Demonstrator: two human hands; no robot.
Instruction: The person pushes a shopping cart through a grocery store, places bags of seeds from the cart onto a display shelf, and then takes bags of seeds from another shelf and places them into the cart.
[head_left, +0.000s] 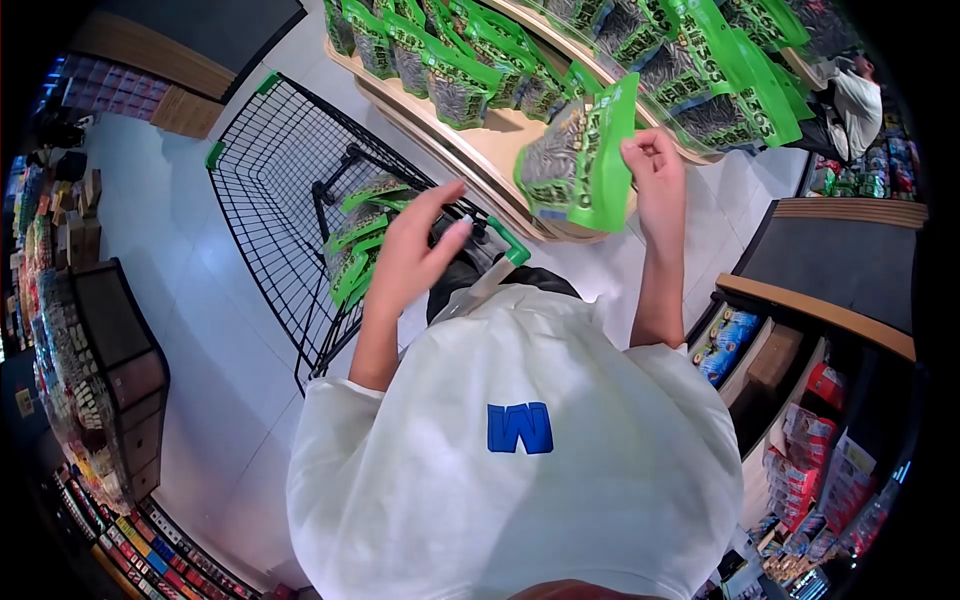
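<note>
My right hand (661,190) is closed on the top edge of a green bag of sunflower seeds (566,160), pinched between thumb and fingers. The bag has a clear front with dark striped seeds showing, and it hangs tilted in front of the display shelf. My left hand (412,250) is open and empty, its thumb and fingers apart, above the handle end of a black wire shopping cart (262,165). Several matching green bags (358,240) lie in the cart beside that hand, partly hidden by it. The cart's green handle corner (515,250) is close to my body.
A curved wooden shelf (440,135) carries rows of the same green bags (458,85), with more on an upper tier. Another person (855,105) is at the far right. A drawer-like stand (770,345) with packaged goods is at my right, and a stocked display (125,385) at my left.
</note>
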